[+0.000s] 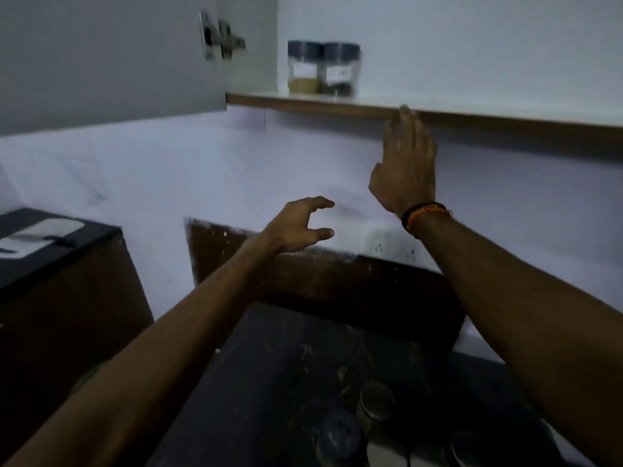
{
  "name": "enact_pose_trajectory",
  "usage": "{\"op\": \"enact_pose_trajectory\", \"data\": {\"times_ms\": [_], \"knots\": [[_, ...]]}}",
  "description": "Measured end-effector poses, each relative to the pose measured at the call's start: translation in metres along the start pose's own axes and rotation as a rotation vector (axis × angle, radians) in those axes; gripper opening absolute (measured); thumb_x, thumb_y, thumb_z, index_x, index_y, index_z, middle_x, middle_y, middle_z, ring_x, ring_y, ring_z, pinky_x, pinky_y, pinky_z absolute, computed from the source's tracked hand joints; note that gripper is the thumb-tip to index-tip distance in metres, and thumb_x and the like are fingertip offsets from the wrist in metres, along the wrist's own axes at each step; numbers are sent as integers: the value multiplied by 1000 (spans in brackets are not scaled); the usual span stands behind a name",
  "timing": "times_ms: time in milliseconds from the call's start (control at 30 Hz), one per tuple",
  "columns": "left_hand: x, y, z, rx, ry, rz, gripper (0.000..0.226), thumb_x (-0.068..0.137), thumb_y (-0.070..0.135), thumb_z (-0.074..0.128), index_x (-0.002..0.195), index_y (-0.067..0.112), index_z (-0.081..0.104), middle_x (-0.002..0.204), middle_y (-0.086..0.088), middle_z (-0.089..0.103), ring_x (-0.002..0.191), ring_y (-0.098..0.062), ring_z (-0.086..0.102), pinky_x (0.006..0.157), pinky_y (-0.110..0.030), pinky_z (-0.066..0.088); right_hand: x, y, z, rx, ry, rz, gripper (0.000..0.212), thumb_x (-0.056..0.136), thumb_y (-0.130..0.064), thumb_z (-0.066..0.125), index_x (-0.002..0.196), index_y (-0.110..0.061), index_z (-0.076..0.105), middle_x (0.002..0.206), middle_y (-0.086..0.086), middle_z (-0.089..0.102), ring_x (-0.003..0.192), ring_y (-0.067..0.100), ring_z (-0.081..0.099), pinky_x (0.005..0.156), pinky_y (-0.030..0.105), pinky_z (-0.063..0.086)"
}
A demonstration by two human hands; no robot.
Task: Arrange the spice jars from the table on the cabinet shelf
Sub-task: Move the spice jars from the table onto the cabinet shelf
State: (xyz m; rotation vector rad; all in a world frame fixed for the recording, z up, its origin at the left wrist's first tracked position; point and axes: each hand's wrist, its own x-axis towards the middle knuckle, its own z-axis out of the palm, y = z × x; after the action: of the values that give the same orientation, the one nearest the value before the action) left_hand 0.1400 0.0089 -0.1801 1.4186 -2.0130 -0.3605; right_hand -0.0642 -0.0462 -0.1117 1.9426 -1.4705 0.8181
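Head view: both your hands are raised and hold nothing, with two spice jars already on the cabinet shelf.

Your right hand (404, 163) is up at centre right of the frame, fingers straight and together, their tips at the brown front edge of the shelf (337, 107); a black and orange band (424, 215) circles that wrist. Your left hand (300, 224) hovers lower, near the middle, fingers loosely curled around empty air. Upper centre, the two spice jars (323, 69) stand upright side by side, touching, dark-lidded with white labels, the left one holding a pale spice, the right a darker one. More jars (374, 406) sit blurred on the dark table (269, 365) at lower centre, between your forearms. The open cabinet door (101, 55) fills the upper left.
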Motion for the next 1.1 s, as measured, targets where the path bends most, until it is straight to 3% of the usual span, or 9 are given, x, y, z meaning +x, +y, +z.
{"op": "enact_pose_trajectory", "data": {"times_ms": [133,233,367,500,567,700,867,967,1100], "knots": [[-31,-22,43,14,-179,-87,60,85,28,79,139,15,56,137,-5,61,125,-20,58,102,-26,44,-55,-1,33,155,-178,-37,70,87,-13,55,152,-5,33,162,20,19,150,36,18,119,51,20],[-54,-38,77,9,-288,-162,60,84,29,79,138,16,57,131,-5,65,119,-21,62,102,-31,48,-106,-1,59,249,-335,-21,62,84,-8,57,144,-1,45,156,21,31,145,37,27,114,50,27],[-81,-58,120,35,-446,-223,58,87,33,75,138,15,56,136,-5,62,124,-21,59,102,-33,48,-169,-7,86,278,-580,-6,49,83,-11,58,132,-7,59,144,16,45,133,35,38,109,45,34],[-107,-73,156,41,-576,-290,49,88,35,73,130,13,60,128,-6,64,118,-24,61,90,-30,47,-232,-17,103,319,-791,-20,36,87,-13,55,121,-12,67,125,11,57,117,32,49,98,45,44],[-121,-79,169,60,-631,-320,45,88,34,72,126,11,62,123,-6,65,114,-24,62,92,-35,51,-261,-20,108,356,-906,7,31,90,-15,53,117,-11,69,118,12,64,112,32,56,94,44,50],[-149,-90,189,0,-676,-410,40,89,27,71,124,11,61,121,-8,64,113,-23,61,100,-40,50,-312,-22,115,375,-962,40,23,92,-18,53,100,-7,72,98,16,71,96,35,64,83,44,54],[-175,-100,207,-102,-709,-524,35,90,19,69,123,14,62,119,-6,65,114,-21,61,101,-38,49,-357,-37,119,254,-1087,-58,36,93,-45,51,112,-18,66,112,7,67,110,28,55,92,39,47],[-187,-102,214,-150,-694,-553,28,92,14,67,119,13,63,119,-8,66,113,-22,62,103,-39,49,-383,-48,121,179,-1121,-81,61,87,-65,46,124,-19,59,123,7,62,118,28,51,99,41,40],[-197,-106,220,-211,-666,-584,25,93,8,62,119,10,63,120,-12,66,116,-25,61,105,-44,48,-406,-60,122,105,-1105,-73,90,72,-86,47,133,-20,50,126,10,59,119,29,49,97,42,40]]}}
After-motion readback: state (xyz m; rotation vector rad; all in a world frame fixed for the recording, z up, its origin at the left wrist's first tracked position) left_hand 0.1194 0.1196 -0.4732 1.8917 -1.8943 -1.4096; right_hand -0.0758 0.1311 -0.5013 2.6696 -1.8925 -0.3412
